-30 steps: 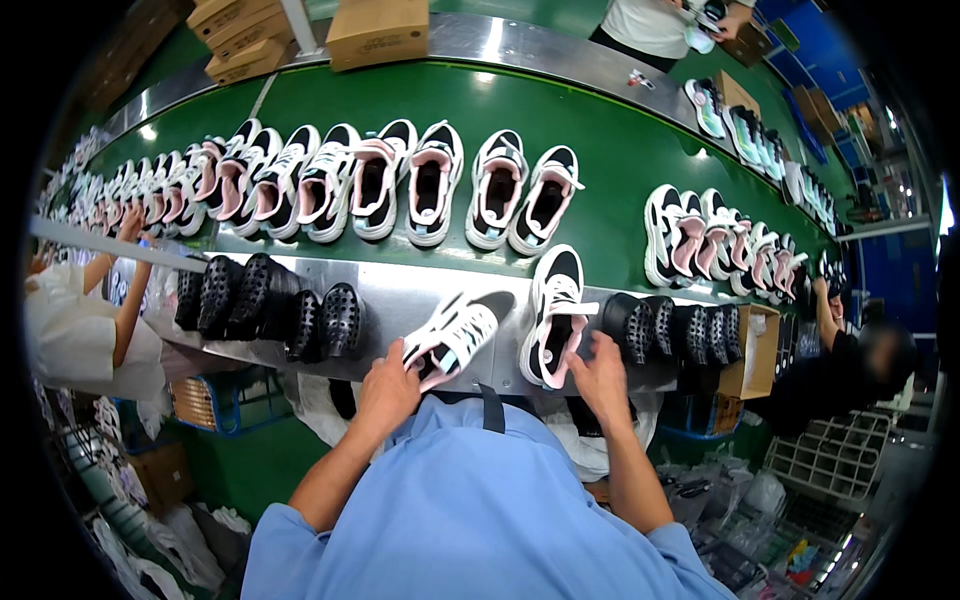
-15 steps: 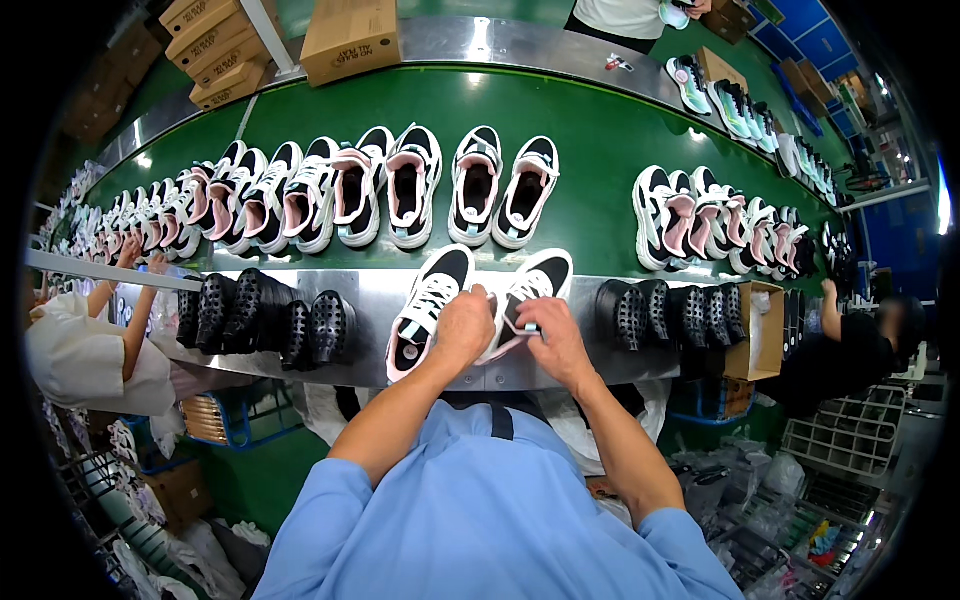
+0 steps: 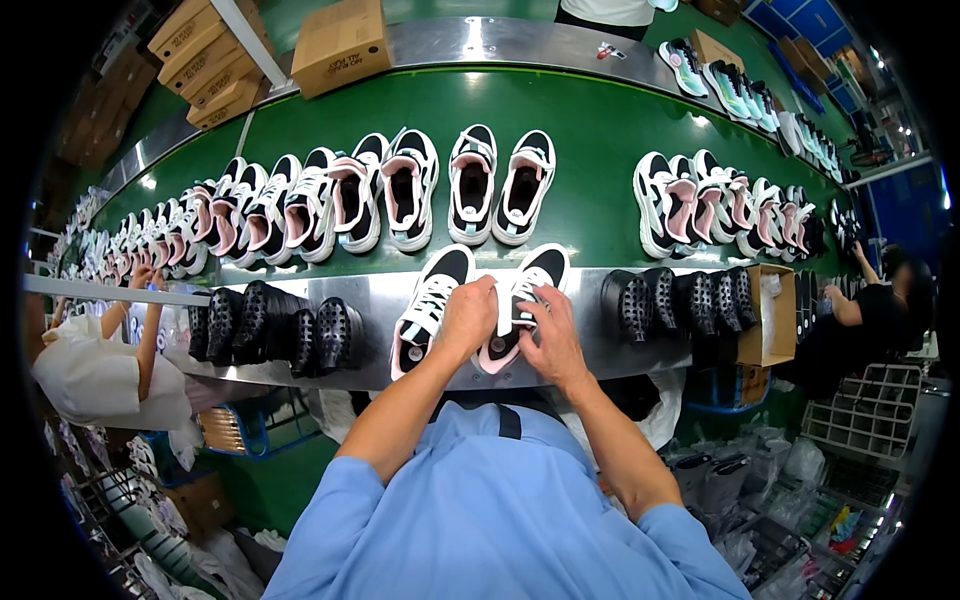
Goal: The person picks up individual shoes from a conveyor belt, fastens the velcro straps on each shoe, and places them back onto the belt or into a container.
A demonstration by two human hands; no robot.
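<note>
Head view, from the left: black shoe lasts (image 3: 270,325) stand in a row on the steel ledge (image 3: 370,300). Beside them lies the left sneaker (image 3: 428,310) — the left hand (image 3: 468,318) rests curled between it and the right sneaker (image 3: 520,300), touching both. The right hand (image 3: 550,335) pinches that shoe's laces — fingers bent, nearly closed. Behind, the green conveyor belt (image 3: 600,130) carries more sneakers.

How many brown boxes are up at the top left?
4 cardboard boxes: three stacked boxes at the far left by the conveyor's metal edge, and one single box just right of them. More may be hidden beyond the picture's edge.
</note>
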